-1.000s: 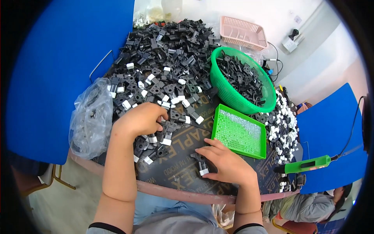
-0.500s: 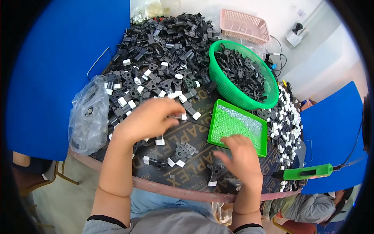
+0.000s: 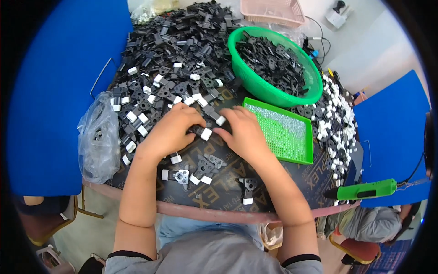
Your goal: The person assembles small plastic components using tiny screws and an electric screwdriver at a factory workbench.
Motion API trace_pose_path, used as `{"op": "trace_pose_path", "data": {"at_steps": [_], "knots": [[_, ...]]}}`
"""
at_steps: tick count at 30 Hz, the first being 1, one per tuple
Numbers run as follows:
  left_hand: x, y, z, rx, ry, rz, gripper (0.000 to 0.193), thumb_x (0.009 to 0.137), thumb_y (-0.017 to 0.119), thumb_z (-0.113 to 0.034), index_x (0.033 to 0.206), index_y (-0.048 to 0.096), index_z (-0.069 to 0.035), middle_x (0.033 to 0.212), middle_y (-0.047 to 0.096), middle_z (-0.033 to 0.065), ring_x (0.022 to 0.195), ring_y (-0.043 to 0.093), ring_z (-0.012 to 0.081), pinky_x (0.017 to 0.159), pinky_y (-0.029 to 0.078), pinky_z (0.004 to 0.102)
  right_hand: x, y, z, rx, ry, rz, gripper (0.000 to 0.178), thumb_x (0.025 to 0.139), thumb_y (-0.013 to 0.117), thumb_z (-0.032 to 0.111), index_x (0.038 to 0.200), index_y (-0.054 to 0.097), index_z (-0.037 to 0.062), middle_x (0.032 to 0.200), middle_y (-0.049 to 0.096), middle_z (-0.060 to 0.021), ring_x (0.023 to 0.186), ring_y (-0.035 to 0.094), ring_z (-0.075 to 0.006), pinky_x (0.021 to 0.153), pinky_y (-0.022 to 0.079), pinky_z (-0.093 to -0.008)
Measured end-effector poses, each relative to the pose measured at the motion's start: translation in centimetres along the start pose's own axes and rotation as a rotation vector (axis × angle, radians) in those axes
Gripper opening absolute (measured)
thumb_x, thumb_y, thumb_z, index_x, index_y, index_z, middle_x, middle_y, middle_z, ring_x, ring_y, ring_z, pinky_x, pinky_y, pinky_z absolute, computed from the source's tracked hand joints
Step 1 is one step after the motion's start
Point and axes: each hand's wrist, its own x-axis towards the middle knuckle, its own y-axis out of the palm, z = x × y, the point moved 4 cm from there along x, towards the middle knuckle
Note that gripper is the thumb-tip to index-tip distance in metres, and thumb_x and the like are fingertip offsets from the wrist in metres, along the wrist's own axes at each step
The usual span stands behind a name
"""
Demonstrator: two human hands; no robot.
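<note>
My left hand (image 3: pixel 171 130) is closed around a black plastic part with a white cap (image 3: pixel 205 134), the cap end pointing right, just above the dark board. My right hand (image 3: pixel 244 132) comes in from the right, thumb and fingers apart, beside that white cap. Its fingertips are near another white-capped black part (image 3: pixel 220 120); whether they touch it I cannot tell. Closer to me lie more white-capped parts: one on the left (image 3: pixel 175 176), a small group in the middle (image 3: pixel 203 168) and one on the right (image 3: pixel 248 189).
A green tray (image 3: pixel 311 144) of small silvery pieces stands right of my right hand. Behind it is a green basket (image 3: pixel 237 64) of black parts. A large black heap (image 3: pixel 178 45), a clear bag (image 3: pixel 98 141), white pieces (image 3: pixel 335 118) and a green electric screwdriver (image 3: pixel 367 192) surround the work area.
My right hand has moved left from the tray's near edge to beside my left hand. The view has shifted, so the basket and tray appear higher.
</note>
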Motion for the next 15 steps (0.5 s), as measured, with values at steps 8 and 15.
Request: {"op": "trace_pose_path", "data": {"at_steps": [8,15], "knots": [[0.2,-1.4,-2.6,-0.156,0.233,-0.089,0.034,0.071,0.059,0.01,0.1,0.069,-0.005,0.114,0.067,0.0082,0.106,0.065,0.0276,0.088,0.053,0.0354,-2.2,-5.2,0.9,0.013,0.098,-0.257,0.015,0.082,0.074,0.01,0.094,0.068,0.003,0.085,0.07,-0.0141,0.08,0.067,-0.0314,0.07,0.053,-0.0421],[-2.4,2.4,-11.4,-0.078,0.39,0.331,0.029,0.076,0.062,0.003,0.099,0.073,-0.01,0.127,0.062,0.0096,0.104,0.066,0.028,0.08,0.055,0.0347,-21.8,-8.6,-1.0,0.697,0.819,-0.662,0.006,0.098,0.061,0.004,0.095,0.057,0.0007,0.078,0.066,-0.0012,0.069,0.06,-0.0027,0.06,0.046,-0.018]]}}
